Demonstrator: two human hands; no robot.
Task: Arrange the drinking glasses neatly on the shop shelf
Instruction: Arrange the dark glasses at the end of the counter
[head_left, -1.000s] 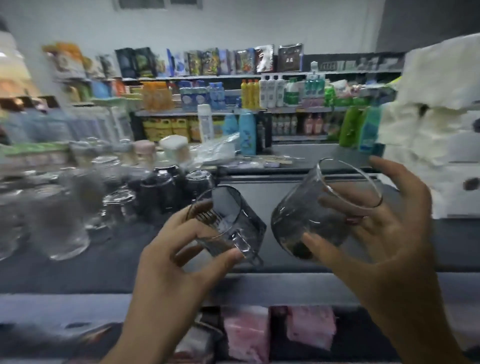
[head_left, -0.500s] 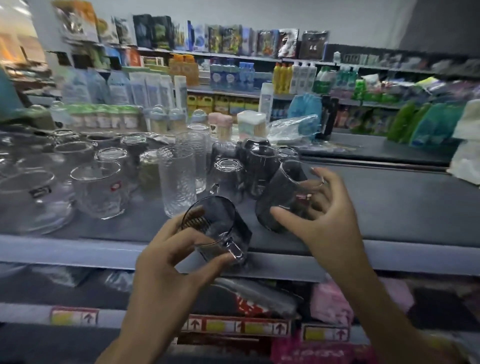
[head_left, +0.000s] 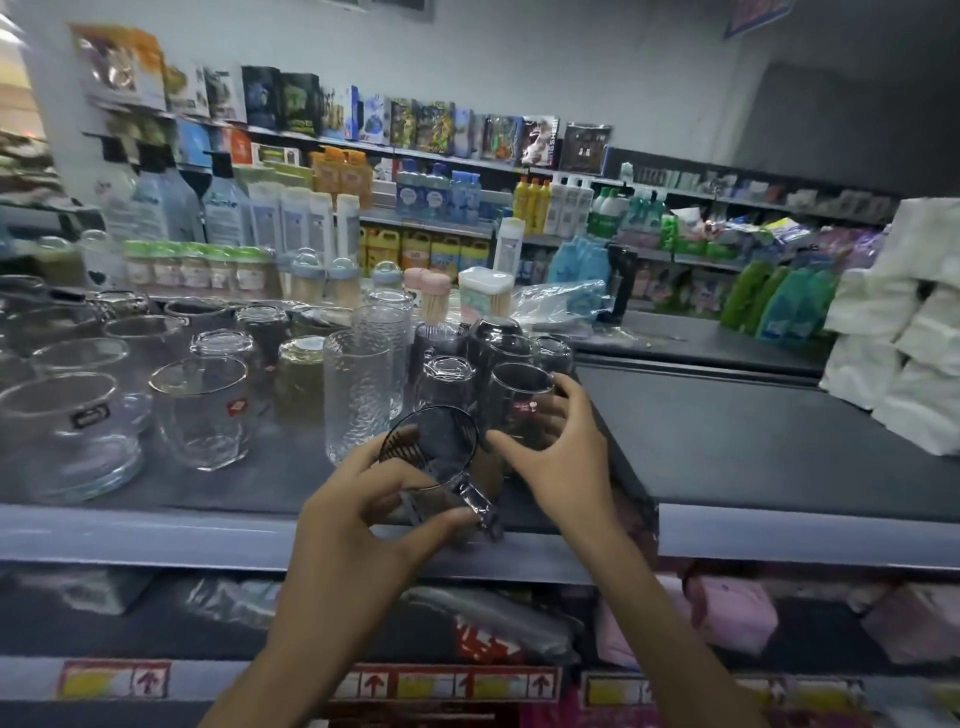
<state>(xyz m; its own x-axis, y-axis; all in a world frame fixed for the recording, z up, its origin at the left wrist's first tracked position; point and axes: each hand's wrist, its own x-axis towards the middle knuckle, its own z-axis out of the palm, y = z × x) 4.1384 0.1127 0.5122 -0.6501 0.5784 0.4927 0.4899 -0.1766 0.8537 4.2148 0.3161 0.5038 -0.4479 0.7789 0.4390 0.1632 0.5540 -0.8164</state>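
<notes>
Head view: left hand (head_left: 358, 499) grip pinches a smoky mug (head_left: 436, 462), tilted with its mouth facing the camera, handle low right, held over the front edge of the shelf (head_left: 156, 535). Right hand (head_left: 563, 460) grip wraps a dark glass (head_left: 519, 402), fingers curled round its right side, thumb on the near side; the glass stands upright on the shelf with a red sticker showing. It touches or sits just beside a cluster of dark glasses (head_left: 493, 343) behind it, some upside down. Left of the mug a tall textured clear glass (head_left: 358, 389) stands upright, a second one behind it. Further left, clear mugs (head_left: 200, 410) and wide bowls (head_left: 67, 431) fill the shelf, some inverted. Right half of the shelf bare. White paper packs (head_left: 898, 332) stacked at far right. Pink packs (head_left: 727, 613) on the lower shelf. Bottles and boxes on background racks, blurred
</notes>
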